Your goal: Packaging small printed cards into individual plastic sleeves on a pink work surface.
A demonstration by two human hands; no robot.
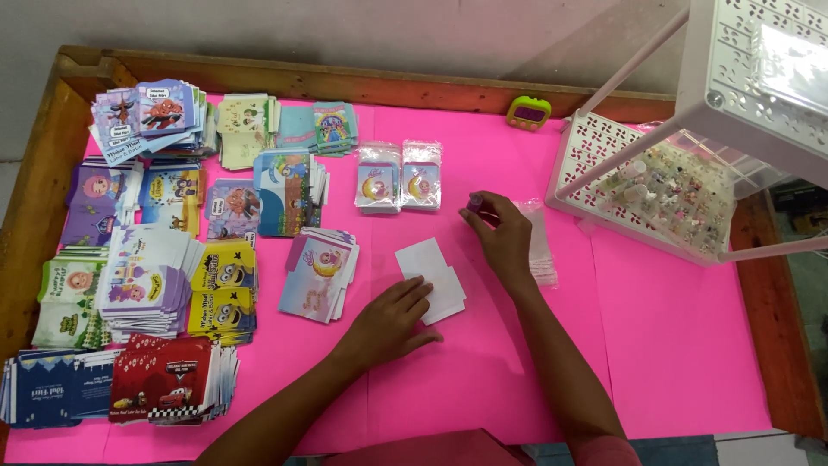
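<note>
White cards [433, 279], a small stack of blank rectangles, lie mid-bench on the pink sheet, fanned a bit. Left hand [392, 321] sits at their 7 o'clock, palm down, fingers together, tips pressing the near edge of the stack. Cards look thin, light, fairly stiff & slick against each other; prob. best slid off by an edge or pinched at a corner, since flat on the bench there's no lip to get under.

Right hand [500, 231], at 1 o'clock from the cards, pinches a small dark round thing [475, 202] betw. thumb & fingertips; too small to tell what it is. Under that wrist, a pile of clear plastic sleeves [542, 246]: floppy, slippery, likely to skate apart.

At 11 o'clock, two bagged packs [398, 177] w/ round stickers. At 9 o'clock, a loose pile of pastel printed cards [319, 274]; further out, many stacks of cartoon-printed cards [155, 259] fill the left third of the bench [673, 345].

At 2 o'clock, a white slotted rack [595, 164] holding a clear box of small trinkets [673, 194]. Small green timer [528, 112] at 12–1 o'clock near the wooden rim.
</note>
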